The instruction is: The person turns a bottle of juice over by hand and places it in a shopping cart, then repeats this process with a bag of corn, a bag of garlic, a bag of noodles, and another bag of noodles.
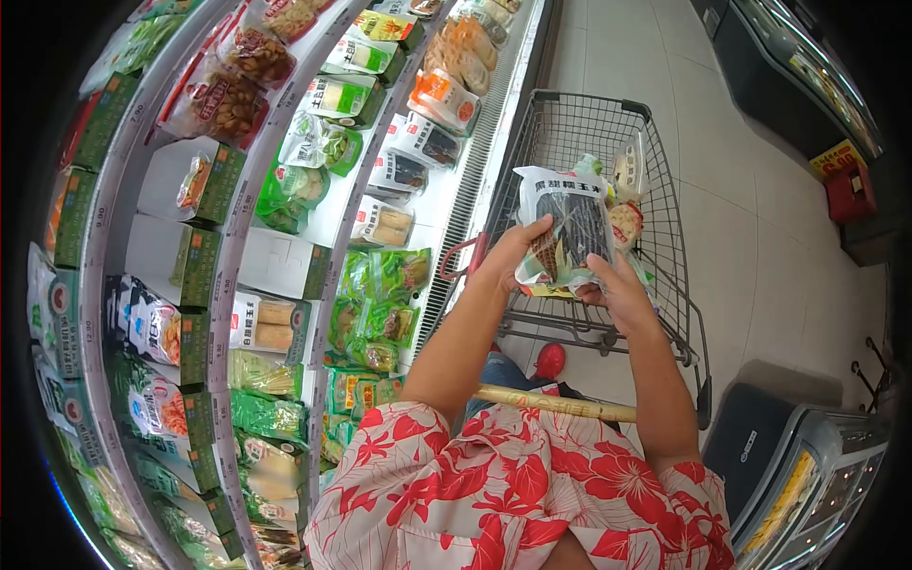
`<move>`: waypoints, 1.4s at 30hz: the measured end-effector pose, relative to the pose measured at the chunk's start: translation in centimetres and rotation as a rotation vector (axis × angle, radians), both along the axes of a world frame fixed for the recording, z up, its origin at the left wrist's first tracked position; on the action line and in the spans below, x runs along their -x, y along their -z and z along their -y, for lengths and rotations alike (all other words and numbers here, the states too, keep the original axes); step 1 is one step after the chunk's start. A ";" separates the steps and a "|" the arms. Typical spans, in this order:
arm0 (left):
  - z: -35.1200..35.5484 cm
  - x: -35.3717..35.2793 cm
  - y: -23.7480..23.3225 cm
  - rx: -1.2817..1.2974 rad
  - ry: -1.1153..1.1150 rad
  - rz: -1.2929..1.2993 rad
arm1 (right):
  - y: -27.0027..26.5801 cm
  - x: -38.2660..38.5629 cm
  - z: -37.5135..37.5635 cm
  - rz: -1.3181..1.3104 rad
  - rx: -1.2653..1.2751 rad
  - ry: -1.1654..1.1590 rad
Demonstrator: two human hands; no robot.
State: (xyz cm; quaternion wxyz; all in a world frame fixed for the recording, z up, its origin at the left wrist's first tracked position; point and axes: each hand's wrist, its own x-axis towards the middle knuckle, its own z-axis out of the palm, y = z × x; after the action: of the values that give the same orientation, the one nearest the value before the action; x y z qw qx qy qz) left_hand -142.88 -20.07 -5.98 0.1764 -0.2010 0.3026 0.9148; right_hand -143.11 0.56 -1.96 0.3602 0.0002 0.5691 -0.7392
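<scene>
A clear and white package of dark corn (570,223) is held up between both hands, over the near part of a wire shopping cart (560,119). My left hand (518,252) grips the package's left edge, its thumb on the front. On the lower right edge is my right hand (616,290), its thumb pressed on the front and its fingers partly hidden beneath. Behind the package, the cart holds a white-labelled pack (628,171) and a bag of light reddish pieces (626,224). Part of a green item shows just above the package.
Refrigerated shelves with bagged produce (380,285) rise along the left side. More dark corn packs (425,141) lie on a shelf. A red box (848,193) stands by a dark display case at the right. Another case (788,475) is at lower right.
</scene>
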 end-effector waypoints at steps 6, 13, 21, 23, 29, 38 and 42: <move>-0.2 -0.2 -1.4 0.081 -0.018 -0.028 | -0.2 0.0 0.3 0.010 -0.009 0.001; -0.4 -0.4 -1.1 0.138 -0.008 -0.021 | 0.4 0.1 0.3 0.054 -0.020 0.020; -1.0 -0.8 -2.4 0.123 -0.060 -0.152 | 0.1 0.1 0.5 0.026 -0.011 0.039; -1.0 -0.7 -2.2 0.122 -0.052 -0.180 | 0.0 0.0 0.6 0.019 -0.003 0.032; -0.8 -0.8 -2.6 0.145 -0.052 -0.201 | 0.9 0.3 0.2 0.021 -0.009 0.016; -0.8 -1.0 -4.1 0.163 -0.064 -0.283 | 0.1 0.1 0.7 -0.148 0.025 0.074; 0.1 -0.9 -3.6 0.235 -0.021 -0.347 | 1.3 0.5 0.5 -0.242 0.054 0.060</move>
State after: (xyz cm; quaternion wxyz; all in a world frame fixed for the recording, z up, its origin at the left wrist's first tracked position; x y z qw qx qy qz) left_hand -141.94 -20.21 -2.33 0.0871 -0.0628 0.4311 0.8959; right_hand -143.58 0.08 -3.22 0.2668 -0.0818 0.5879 -0.7593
